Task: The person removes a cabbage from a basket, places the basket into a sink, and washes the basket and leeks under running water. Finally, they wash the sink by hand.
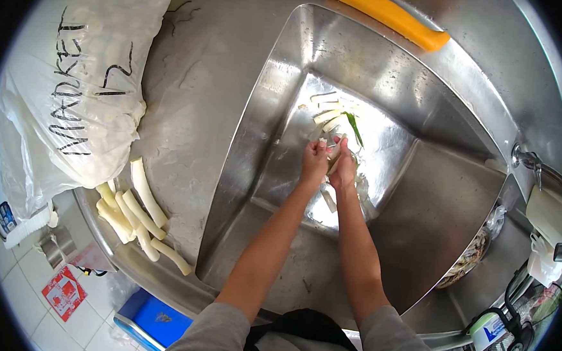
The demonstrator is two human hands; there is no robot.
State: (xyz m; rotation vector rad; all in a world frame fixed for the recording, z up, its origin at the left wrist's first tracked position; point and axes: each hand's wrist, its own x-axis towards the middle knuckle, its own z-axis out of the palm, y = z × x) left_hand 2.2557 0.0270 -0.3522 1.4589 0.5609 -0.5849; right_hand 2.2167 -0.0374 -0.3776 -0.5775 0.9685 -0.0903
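Note:
My left hand (pixel 314 162) and my right hand (pixel 342 168) are close together, low inside a steel sink (pixel 279 104). The fingers of both hands are closed in a pinch on a pale, leek-like stalk piece; much of it is hidden by the fingers. Just beyond the hands, several pale cut stalk pieces (pixel 328 116) and a dark green leaf strip (pixel 354 128) lie on the sink floor. Thin whitish peelings (pixel 329 200) are scattered under and beside my right hand.
Several whole pale stalks (pixel 142 214) lie on the steel counter to the left. Behind them is a full white plastic bag (pixel 80 92) marked "MARKET 12". A yellow knife handle (pixel 387 15) rests at the sink's far rim. A tap (pixel 531 162) stands right; a blue bin (pixel 153 319) sits below left.

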